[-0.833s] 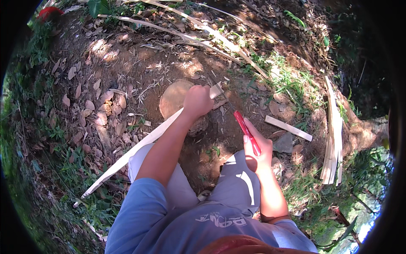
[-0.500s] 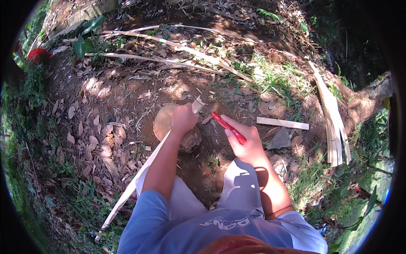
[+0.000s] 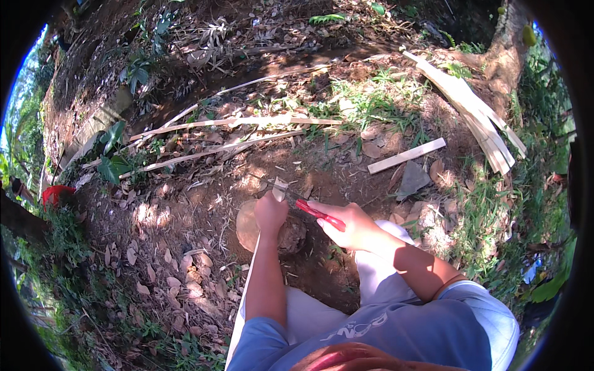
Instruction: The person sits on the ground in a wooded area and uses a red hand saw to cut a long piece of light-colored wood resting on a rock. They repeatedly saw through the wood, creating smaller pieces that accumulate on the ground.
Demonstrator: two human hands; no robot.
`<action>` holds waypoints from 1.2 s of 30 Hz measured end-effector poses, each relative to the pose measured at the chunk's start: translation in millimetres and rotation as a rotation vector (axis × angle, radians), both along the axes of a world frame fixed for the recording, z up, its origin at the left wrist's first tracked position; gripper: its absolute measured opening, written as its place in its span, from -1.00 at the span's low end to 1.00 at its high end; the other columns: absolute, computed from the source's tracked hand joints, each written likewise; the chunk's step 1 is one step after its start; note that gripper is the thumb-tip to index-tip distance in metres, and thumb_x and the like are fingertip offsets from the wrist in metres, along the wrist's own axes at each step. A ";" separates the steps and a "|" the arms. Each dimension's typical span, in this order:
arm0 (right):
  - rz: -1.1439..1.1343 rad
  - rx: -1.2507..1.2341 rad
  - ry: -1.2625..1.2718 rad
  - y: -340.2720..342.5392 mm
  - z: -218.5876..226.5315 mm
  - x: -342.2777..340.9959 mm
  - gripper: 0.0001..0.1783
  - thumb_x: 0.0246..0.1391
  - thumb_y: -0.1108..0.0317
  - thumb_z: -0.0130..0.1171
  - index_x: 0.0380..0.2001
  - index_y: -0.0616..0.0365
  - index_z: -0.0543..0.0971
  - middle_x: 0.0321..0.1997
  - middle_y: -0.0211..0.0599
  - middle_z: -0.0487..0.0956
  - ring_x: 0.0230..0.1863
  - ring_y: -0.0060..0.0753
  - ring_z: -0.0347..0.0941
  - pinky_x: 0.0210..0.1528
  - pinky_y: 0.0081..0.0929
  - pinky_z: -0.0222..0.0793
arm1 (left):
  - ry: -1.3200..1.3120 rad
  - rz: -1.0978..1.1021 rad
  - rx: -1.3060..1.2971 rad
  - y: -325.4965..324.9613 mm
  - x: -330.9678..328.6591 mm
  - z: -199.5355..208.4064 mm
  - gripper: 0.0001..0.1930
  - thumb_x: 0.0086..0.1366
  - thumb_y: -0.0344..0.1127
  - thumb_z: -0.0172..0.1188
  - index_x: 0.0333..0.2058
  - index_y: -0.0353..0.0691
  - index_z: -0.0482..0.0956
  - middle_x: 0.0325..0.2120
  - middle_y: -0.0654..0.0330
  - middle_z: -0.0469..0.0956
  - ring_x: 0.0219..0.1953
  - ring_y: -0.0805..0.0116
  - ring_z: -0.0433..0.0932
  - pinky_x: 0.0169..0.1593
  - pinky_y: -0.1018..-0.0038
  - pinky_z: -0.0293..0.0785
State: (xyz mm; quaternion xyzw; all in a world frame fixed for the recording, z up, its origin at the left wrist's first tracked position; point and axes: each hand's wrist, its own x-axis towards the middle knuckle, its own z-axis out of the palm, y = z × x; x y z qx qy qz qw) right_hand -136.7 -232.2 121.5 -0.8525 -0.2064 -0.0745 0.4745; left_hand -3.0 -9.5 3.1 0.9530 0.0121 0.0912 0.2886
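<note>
My left hand (image 3: pixel 271 213) is wrapped round a long pale wooden strip (image 3: pixel 244 306) near its upper end. The strip's tip pokes out above my fist, and its length runs back beneath my left forearm to the lower edge. In my right hand (image 3: pixel 351 226) is a red-handled knife (image 3: pixel 318 214), its thin dark blade pointing left across the strip's tip. The blade looks in touch with the wood, though its exact depth cannot be made out. Below my left fist stands a round wooden stump (image 3: pixel 247 224), partly covered by the hand.
A short flat piece of wood (image 3: pixel 406 155) lies right of my hands beside a grey stone (image 3: pixel 413 179). Farther right rests a bundle of pale strips (image 3: pixel 473 108) near a tree trunk (image 3: pixel 506 52). Long strips (image 3: pixel 229 122) lie ahead on leafy soil. Something red (image 3: pixel 57 195) is at far left.
My view has turned, shifting the scene. My right hand has brought the knife to the strip's tip; before, it was apart from it. The left hand keeps its hold.
</note>
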 end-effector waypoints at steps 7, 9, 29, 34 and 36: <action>-0.023 -0.033 0.087 2.2 0.9 -7.3 -0.45 0.36 0.23 0.28 0.39 -0.16 0.57 -0.52 0.10 0.61 -0.56 0.12 0.58 -0.42 -0.17 0.49 | 0.023 -0.015 0.013 -1.9 1.8 0.4 -0.63 0.16 -0.15 0.37 -0.20 -0.37 0.72 -0.29 -0.25 0.75 -0.14 -0.28 0.74 0.00 -0.08 0.65; -0.028 -0.030 0.062 0.6 4.9 -5.7 -0.45 0.36 0.21 0.27 0.39 -0.19 0.57 -0.53 0.11 0.60 -0.57 0.14 0.57 -0.42 -0.16 0.49 | 0.041 -0.023 0.046 -0.7 3.5 -1.1 -0.61 0.17 -0.16 0.37 -0.18 -0.39 0.72 -0.27 -0.27 0.74 -0.12 -0.28 0.74 0.01 -0.08 0.65; -0.016 -0.020 0.200 -35.7 -8.0 -36.3 -0.39 0.39 0.36 0.27 0.47 -0.15 0.50 -0.35 -0.12 0.70 -0.49 -0.53 0.48 -0.34 -0.45 0.49 | 0.114 -0.092 -0.079 4.3 0.0 4.2 -0.66 0.15 -0.19 0.35 -0.19 -0.31 0.76 -0.23 -0.20 0.75 -0.08 -0.26 0.72 0.07 -0.05 0.62; -0.048 -0.185 0.219 -50.7 9.4 -63.3 -0.45 0.39 0.34 0.26 0.41 -0.11 0.55 -0.39 -0.09 0.69 -0.57 -0.39 0.47 -0.40 -0.39 0.48 | 0.106 -0.098 -0.067 7.3 5.1 -6.9 -0.65 0.14 -0.18 0.38 -0.19 -0.33 0.75 -0.25 -0.21 0.75 -0.10 -0.26 0.73 0.05 -0.04 0.63; -0.083 -0.188 0.347 -66.9 15.8 -83.3 -0.53 0.36 0.34 0.27 0.31 -0.04 0.63 -0.42 -0.09 0.69 -0.61 -0.27 0.47 -0.45 -0.32 0.46 | 0.134 -0.096 -0.075 9.7 8.6 -9.8 -0.64 0.15 -0.17 0.38 -0.19 -0.34 0.75 -0.25 -0.22 0.75 -0.10 -0.25 0.73 0.05 -0.04 0.63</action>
